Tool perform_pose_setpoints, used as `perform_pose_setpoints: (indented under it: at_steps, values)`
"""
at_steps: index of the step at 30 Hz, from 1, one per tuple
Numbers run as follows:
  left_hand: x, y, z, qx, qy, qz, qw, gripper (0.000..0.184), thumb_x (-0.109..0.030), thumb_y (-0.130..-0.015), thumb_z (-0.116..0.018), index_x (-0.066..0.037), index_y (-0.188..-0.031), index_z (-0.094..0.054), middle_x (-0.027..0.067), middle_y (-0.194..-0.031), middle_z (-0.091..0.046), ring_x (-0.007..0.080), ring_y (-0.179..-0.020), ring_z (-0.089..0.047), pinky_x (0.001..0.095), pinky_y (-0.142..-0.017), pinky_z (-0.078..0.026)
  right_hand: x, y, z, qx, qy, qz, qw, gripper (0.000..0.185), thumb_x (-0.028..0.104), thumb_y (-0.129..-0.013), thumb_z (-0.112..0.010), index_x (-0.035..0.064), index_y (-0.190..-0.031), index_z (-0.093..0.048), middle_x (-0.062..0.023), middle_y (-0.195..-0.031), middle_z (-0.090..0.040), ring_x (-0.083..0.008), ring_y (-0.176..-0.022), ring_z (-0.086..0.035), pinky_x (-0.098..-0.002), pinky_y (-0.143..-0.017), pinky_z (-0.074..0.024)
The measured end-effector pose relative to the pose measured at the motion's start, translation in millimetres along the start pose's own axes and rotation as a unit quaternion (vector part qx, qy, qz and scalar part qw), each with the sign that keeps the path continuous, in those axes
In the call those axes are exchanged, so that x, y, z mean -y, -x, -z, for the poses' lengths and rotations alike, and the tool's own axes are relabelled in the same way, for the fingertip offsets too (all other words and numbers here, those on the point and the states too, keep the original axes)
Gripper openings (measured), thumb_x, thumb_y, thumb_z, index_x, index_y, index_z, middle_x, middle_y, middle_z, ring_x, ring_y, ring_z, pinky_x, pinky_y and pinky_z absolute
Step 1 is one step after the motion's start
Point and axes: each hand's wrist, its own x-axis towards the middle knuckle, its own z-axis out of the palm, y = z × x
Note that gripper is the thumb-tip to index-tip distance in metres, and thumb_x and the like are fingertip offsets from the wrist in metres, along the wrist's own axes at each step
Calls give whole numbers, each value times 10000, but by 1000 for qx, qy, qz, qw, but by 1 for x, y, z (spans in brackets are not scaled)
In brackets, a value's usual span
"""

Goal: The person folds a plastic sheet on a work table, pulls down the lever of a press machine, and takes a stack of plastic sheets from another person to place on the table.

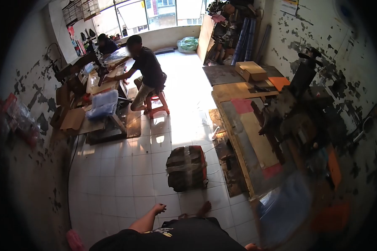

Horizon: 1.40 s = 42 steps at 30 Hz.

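My left hand [159, 208] is held out over the tiled floor, fingers loosely bent and apart, with nothing in it. Ahead of it on the floor sits a dark, square, bulky bundle [187, 168] with pale tape-like strips and a red edge on its right side. At the bottom edge, my right hand [252, 247] is only partly in view, at the lower corner of a bluish see-through plastic sheet [287, 211]. That sheet is smeared by motion and appears gripped there; the fingers are mostly hidden.
To the right stands a worktable [238, 125] with a dark sewing machine [301, 117] and a cardboard box [250, 72]. A co-worker [148, 65] sits on a red stool [157, 104] at the left bench, near stacked plastic [102, 103]. Another person [107, 44] is behind.
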Motion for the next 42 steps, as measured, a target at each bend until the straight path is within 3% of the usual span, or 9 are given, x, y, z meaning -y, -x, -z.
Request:
perform_pose_setpoints:
  at_steps: [9,17,21,23,25,27,37,39,42]
  values:
    - [-62,-11,-53,-16,27,-65,997,450,-380,-988,-622,-44,-1286,-647,125,-1086,-761,214,-842,-709,340,-633,-498,42,1,-7,-69,-35,50,996,809,245,-933,-641,-54,-1542,-202,-307,-1577,-265,-449,-1411,-387,-560,-1077,-410]
    - [-48,-10,-64,-9,-23,23,999,471,-420,-983,-611,-74,-1300,-638,122,-1187,-750,250,-936,-733,389,-661,-517,51,-12,-11,-73,-54,67,994,805,229,-920,-653,-67,-1523,-209,-320,-1558,-268,-466,-1404,-382,-573,-1065,-414]
    - [-50,-10,-66,-11,-24,20,999,491,-435,-989,-597,-81,-1329,-622,121,-1215,-744,248,-965,-734,385,-664,-513,50,-14,-14,-76,-70,71,992,803,220,-913,-660,-75,-1512,-213,-328,-1547,-270,-475,-1400,-380,-581,-1058,-417]
    - [-58,-7,-67,5,-37,28,999,509,-427,-1030,-552,-91,-1412,-563,130,-1337,-693,342,-1163,-687,564,-1002,-478,46,-16,-14,-81,-77,72,991,802,216,-909,-664,-78,-1506,-215,-331,-1542,-270,-480,-1397,-378,-585,-1055,-418]
    - [-64,-8,-69,0,-44,36,998,501,-423,-1031,-551,-91,-1406,-571,134,-1325,-698,334,-1158,-691,549,-992,-489,41,-17,-16,-85,-80,73,991,802,211,-906,-667,-82,-1500,-217,-335,-1536,-271,-484,-1395,-377,-589,-1051,-419]
    - [-70,-13,-71,-19,-47,24,998,472,-421,-995,-601,-80,-1319,-642,114,-1216,-745,254,-971,-737,399,-681,-522,33,-18,-19,-88,-83,73,990,801,207,-902,-671,-86,-1495,-219,-339,-1531,-272,-489,-1393,-376,-592,-1048,-421]
    - [-110,-7,-74,8,-70,-31,997,438,-354,-1011,-561,-82,-1347,-632,132,-1202,-747,252,-946,-730,368,-637,-500,-77,-23,-78,-103,-9,0,995,796,185,-884,-689,-105,-1467,-230,-358,-1504,-276,-512,-1383,-370,-611,-1030,-427]
    - [-113,-5,-73,9,-80,-26,996,447,-357,-1018,-560,-68,-1355,-617,133,-1219,-743,271,-974,-732,378,-677,-516,-57,-15,-48,-59,-35,-17,997,814,164,-868,-705,-116,-1456,-216,-365,-1508,-255,-536,-1397,-337,-625,-1053,-414]
    - [-114,-5,-72,12,-87,-23,996,461,-374,-1021,-571,-52,-1349,-611,135,-1223,-742,285,-988,-734,385,-691,-521,-50,-11,-31,-95,-29,5,995,823,146,-854,-718,-105,-1453,-212,-361,-1518,-236,-550,-1415,-302,-631,-1075,-397]
